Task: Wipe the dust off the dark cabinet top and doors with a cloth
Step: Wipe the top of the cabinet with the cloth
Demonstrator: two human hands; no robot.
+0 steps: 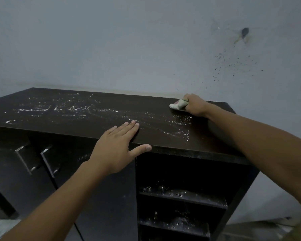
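Dark cabinet (111, 153), low, set against a pale blue-grey wall (111, 40). Cabinet top (155, 108): flat dark board, streaked and speckled with white dust (97, 110) from its 9 o'clock end across the middle toward 4 o'clock; the far corner at 2 o'clock looks darker and cleaner. Cloth (178, 104): small, bunched, whitish with a green tinge, lying on the cabinet top at 2 o'clock, near the back edge by the wall. Right hand (195, 105): grip clenched around the cloth, which sticks out toward 9 o'clock from the fist and touches the board; forearm reaches in from 4 o'clock. Left hand (118, 146): grip released, fingers straight and together, laid flat on the front edge of the cabinet top at about 6 o'clock, thumb spread along the front lip toward 3 o'clock. Doors (24, 171): dark panels below the top at 8 o'clock, carrying two slanted metal handles (47, 160). Open shelves (181, 197): stacked in the compartment at 5 o'clock, each dusted with pale specks. Wall marks: a dark blotch (245, 32) at 1 o'clock with a scatter of small black spots below it.
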